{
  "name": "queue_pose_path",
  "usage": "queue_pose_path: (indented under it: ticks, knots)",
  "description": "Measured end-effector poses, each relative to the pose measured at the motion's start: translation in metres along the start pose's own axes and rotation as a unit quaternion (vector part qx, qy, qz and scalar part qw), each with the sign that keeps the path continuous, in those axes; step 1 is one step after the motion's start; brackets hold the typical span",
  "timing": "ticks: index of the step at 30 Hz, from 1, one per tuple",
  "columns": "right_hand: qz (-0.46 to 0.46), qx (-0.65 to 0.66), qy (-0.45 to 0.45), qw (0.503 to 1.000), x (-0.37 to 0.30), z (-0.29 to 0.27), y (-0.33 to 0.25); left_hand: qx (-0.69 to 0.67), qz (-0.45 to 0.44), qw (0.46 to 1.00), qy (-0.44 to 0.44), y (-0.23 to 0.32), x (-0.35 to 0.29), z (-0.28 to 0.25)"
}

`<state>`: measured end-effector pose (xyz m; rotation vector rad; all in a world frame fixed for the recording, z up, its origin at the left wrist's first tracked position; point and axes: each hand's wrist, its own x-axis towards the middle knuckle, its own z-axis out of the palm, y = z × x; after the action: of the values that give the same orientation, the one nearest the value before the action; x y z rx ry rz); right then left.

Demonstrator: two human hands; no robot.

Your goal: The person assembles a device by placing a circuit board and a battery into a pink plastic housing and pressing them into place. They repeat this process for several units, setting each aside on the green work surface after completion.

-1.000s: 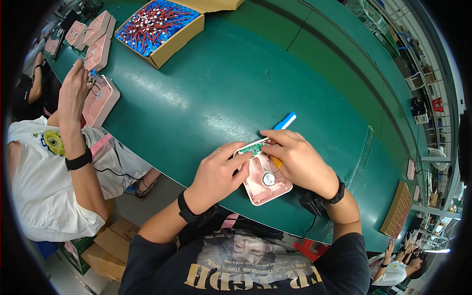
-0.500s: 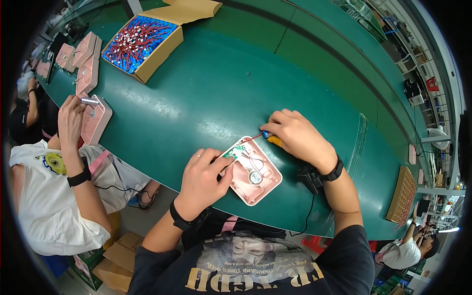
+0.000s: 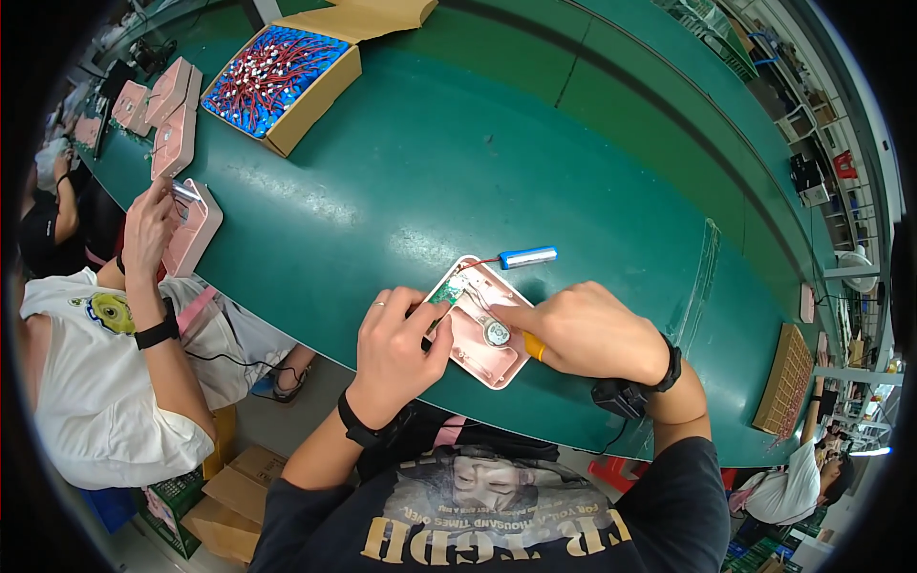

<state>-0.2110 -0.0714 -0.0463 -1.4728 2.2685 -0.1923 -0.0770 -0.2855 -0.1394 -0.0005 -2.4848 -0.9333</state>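
A pink plastic case (image 3: 500,380) lies with its inside facing up on the green table. Within it are a green circuit board (image 3: 447,290), thin wires and a round speaker (image 3: 496,332). My left hand (image 3: 399,344) is closed on the case's left side, fingertips by the board. Over the right side is my right hand (image 3: 597,329), its index finger stretched down to the wires beside the speaker, its other fingers partly hidden. Something yellow-orange (image 3: 534,346) shows at its thumb; worn or held, I cannot tell. A blue battery (image 3: 528,257) lies beyond the case, joined by red wire.
An open cardboard box (image 3: 306,107) of blue batteries stands at the far left. On the left, a co-worker's hand (image 3: 151,229) works in another pink case (image 3: 196,234), with more pink cases (image 3: 172,143) behind. A brown divided tray (image 3: 783,377) sits at the right edge.
My right hand has let go of the battery, which now lies on the table, and has moved down into the case. My left hand stays on the case. The co-worker's hand has lowered.
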Motion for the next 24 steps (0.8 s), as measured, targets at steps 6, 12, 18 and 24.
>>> queue_pose_path:
  ticks: [6, 12, 18, 24]
  knots:
    - [0.002, 0.016, -0.050, 0.999, 0.001, 0.000, 0.002, 0.004, 0.005, 1.000, -0.002, 0.001, 0.003, 0.001]
    - [-0.004, 0.008, -0.110, 0.994, 0.008, -0.014, 0.007, -0.005, 0.011, 1.000, -0.003, -0.006, 0.003, 0.000]
    - [-0.078, 0.008, 0.192, 0.978, 0.030, 0.011, 0.069, -0.010, 0.016, 1.000, -0.025, -0.004, 0.004, -0.001]
    - [0.008, 0.079, 0.124, 0.989, 0.030, 0.003, 0.052, -0.015, 0.014, 1.000, -0.009, -0.006, 0.002, 0.001]
